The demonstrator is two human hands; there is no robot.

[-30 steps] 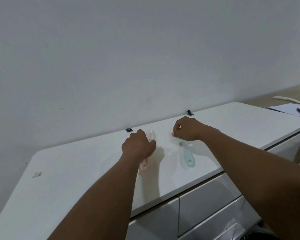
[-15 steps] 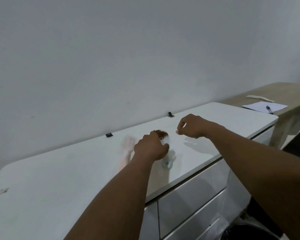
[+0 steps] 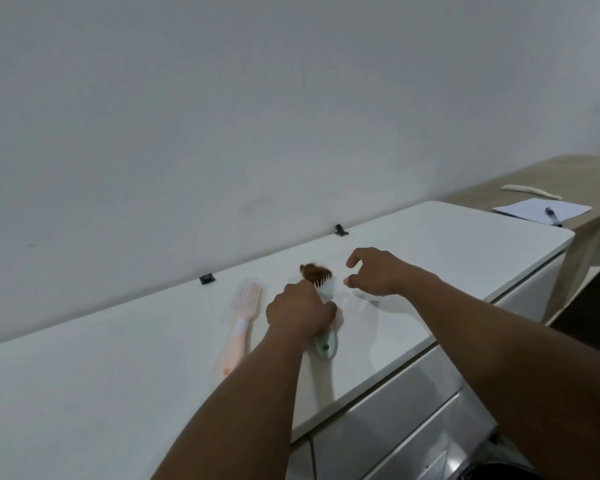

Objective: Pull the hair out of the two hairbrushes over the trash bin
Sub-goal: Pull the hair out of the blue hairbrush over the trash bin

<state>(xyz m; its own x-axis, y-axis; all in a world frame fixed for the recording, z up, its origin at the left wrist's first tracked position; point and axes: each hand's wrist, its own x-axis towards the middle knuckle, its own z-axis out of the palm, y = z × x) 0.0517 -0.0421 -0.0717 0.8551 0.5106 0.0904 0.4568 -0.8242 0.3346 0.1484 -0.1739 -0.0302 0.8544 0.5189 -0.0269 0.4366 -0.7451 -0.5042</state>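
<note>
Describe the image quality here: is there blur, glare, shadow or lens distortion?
Head view: dim, even light; soft shadows under the right hand and beside the green hairbrush on the white countertop; no strong glare, only a faint sheen on the drawer fronts; the pink hairbrush is sharp; wide-angle bending curves the countertop edge.

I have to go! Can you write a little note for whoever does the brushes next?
Left hand: closed on the green brush, a brown hair clump in its bristles.
Right hand: open, empty, fingers curled beside the clump.
Pink brush: flat on the white counter, untouched.
Done: no hair pulled yet.
Left: carry the brushes over the bin and pull the hair out.
</note>
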